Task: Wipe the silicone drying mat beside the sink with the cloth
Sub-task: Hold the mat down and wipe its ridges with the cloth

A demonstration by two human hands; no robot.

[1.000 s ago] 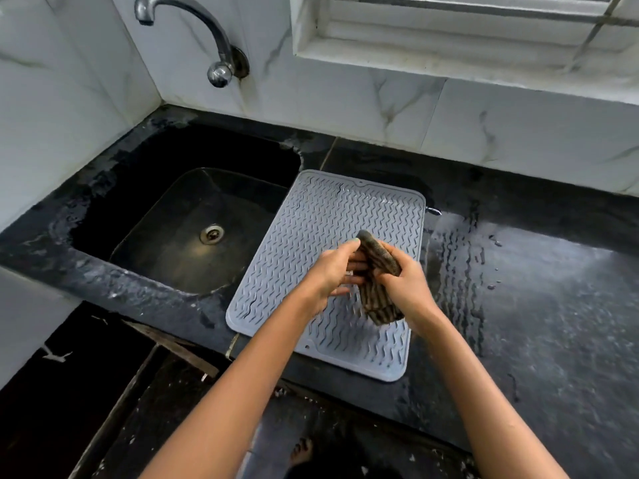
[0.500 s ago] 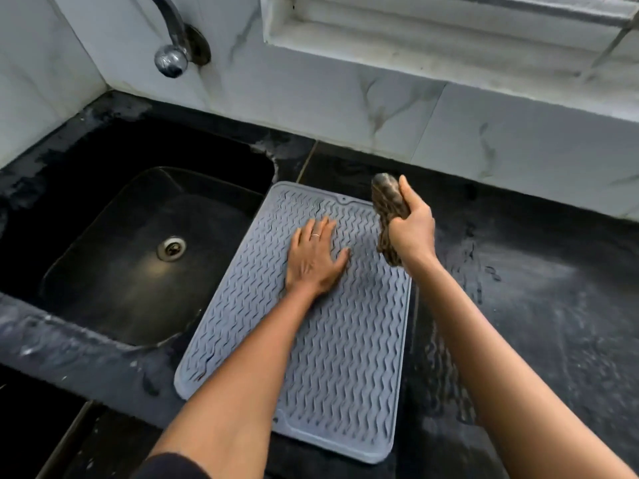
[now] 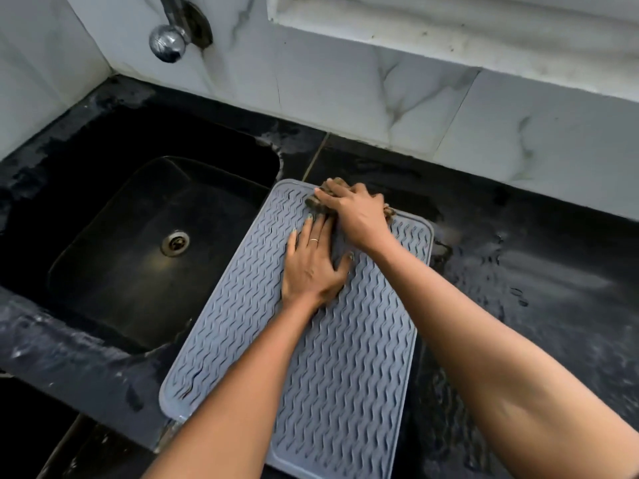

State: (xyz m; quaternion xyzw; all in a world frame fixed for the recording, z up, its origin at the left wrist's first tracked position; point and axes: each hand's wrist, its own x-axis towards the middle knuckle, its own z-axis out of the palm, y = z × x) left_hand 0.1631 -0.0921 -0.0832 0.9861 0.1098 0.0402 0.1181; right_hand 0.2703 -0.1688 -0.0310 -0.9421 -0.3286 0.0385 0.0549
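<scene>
Right hand: grip clenched on cloth, far mat edge.
Left hand: flat, released, pinning mat.
Advice: stroke along ridges, firm pressure.

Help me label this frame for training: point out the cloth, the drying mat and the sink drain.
cloth (image 3: 316, 201), head view, dark bunched edge showing left of the right hand's fingers.
drying mat (image 3: 332, 368), head view, bare ribbed middle.
sink drain (image 3: 175, 243), head view, centre of the metal strainer.
</scene>
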